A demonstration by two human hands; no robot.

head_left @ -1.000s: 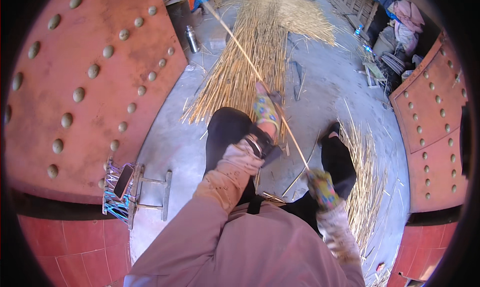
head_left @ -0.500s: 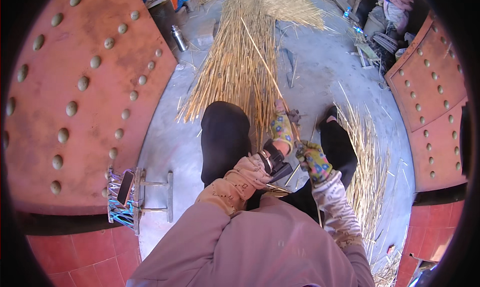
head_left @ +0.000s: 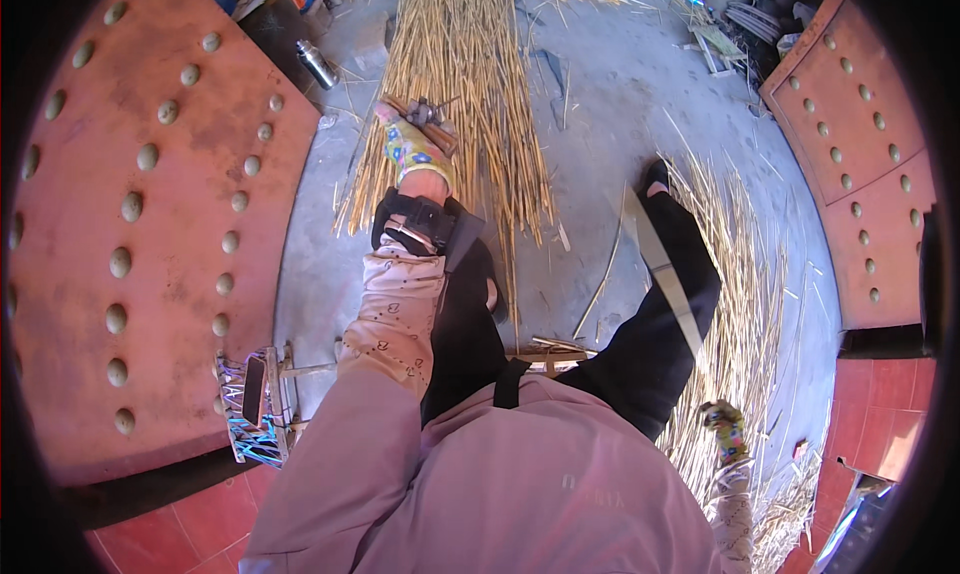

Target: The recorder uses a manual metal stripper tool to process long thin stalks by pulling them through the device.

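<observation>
My left hand (head_left: 415, 159), in a flowered glove, reaches forward over the near left part of a big bundle of golden reeds (head_left: 470, 104). It is closed around a small wooden tool (head_left: 430, 129) with a grey knobbed fitting. A dark device (head_left: 415, 222) is strapped to that wrist. Low on the right, my right hand (head_left: 726, 431) is closed, gloved too and partly blurred. From it a pale, flat reed strip (head_left: 672, 289) stretches up across my right leg, smeared by motion.
Beside my right leg lies a pile of paler reeds (head_left: 735, 304). A studded reddish door panel (head_left: 180, 204) stands at left, another (head_left: 855, 154) at right. A corded stool (head_left: 250, 399) with a dark phone-like slab is lower left. A metal flask (head_left: 317, 64) lies beyond.
My left hand has moved forward and left with the wooden tool. My right hand has drawn back down and right, away from the left one, with the pale strip trailing from it.
</observation>
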